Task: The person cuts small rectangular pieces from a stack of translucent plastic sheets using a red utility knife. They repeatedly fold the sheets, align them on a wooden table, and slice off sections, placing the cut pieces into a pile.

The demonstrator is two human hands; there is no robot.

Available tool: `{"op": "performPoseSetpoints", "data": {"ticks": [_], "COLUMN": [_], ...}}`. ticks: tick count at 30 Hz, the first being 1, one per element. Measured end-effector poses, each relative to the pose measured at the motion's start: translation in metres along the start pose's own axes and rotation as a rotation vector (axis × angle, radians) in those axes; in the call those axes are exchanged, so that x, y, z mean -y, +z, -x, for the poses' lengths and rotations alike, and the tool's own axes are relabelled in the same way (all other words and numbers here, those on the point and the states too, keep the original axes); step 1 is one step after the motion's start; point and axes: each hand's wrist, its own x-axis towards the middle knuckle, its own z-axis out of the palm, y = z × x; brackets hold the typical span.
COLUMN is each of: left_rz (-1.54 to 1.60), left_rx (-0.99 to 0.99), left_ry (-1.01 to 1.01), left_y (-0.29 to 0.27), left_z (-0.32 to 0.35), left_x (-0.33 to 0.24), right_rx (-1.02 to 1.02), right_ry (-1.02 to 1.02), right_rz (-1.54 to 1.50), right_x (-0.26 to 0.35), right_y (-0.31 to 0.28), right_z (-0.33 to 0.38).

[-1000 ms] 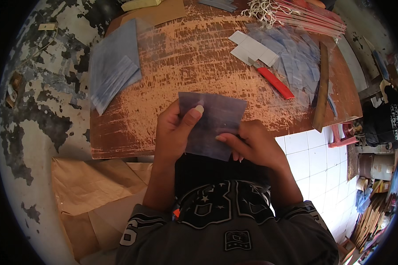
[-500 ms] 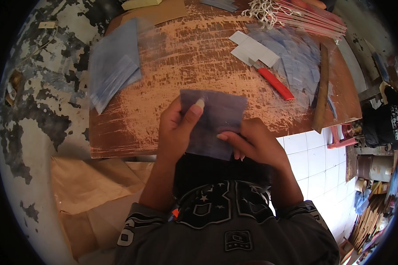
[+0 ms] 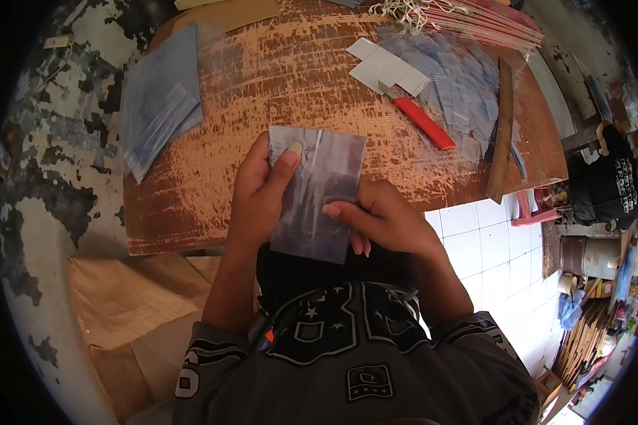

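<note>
Between my two hands is a clear plastic sheet [image 3: 317, 180], shiny and rectangular, held up above my lap at the table's near edge. My left hand [image 3: 261, 188] grips its left side, thumb pressed flat on the front and fingers behind. At the lower right edge my right hand [image 3: 379, 216] pinches the sheet, thumb on top and fingertips showing below. Whether it is one layer or several, I cannot tell. A red-handled cutter [image 3: 424, 123] lies on the worn wooden table [image 3: 276, 78] beyond my right hand.
A stack of bluish plastic sheets [image 3: 164, 106] lies at the table's left. On the right are white card pieces [image 3: 386, 67], scattered cut plastic pieces [image 3: 461, 92] and a wooden strip [image 3: 501, 131]. Red-and-white corded sticks [image 3: 475, 25] lie at the back. Brown paper [image 3: 142, 290] is below left.
The plastic sheet is tilted differently and now catches bright reflections. Hands and sheet sit slightly further left in the picture, as the whole view has shifted. Both hands keep their hold.
</note>
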Motion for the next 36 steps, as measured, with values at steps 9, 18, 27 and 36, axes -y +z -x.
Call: {"op": "performPoseSetpoints", "data": {"ticks": [9,18,27,36], "left_rz": [0.147,0.063,-0.172,-0.098], "left_rx": [0.0,-0.028,0.087,0.027], "left_ry": [-0.091,-0.335,-0.206,-0.191], "left_y": [0.003,0.003,-0.009,-0.013], "left_z": [0.0,0.002,-0.001,-0.005], "left_x": [0.003,-0.002,0.0,0.0], "right_rx": [0.075,-0.037,-0.026,-0.033], "right_ry": [0.008,0.04,0.075,0.096], "right_rz": [-0.205,-0.209,-0.239,-0.216], "right_x": [-0.002,0.01,0.006,0.004], "right_y": [-0.002,-0.01,-0.011,-0.008], "right_z": [0.001,0.001,-0.004,-0.001]}}
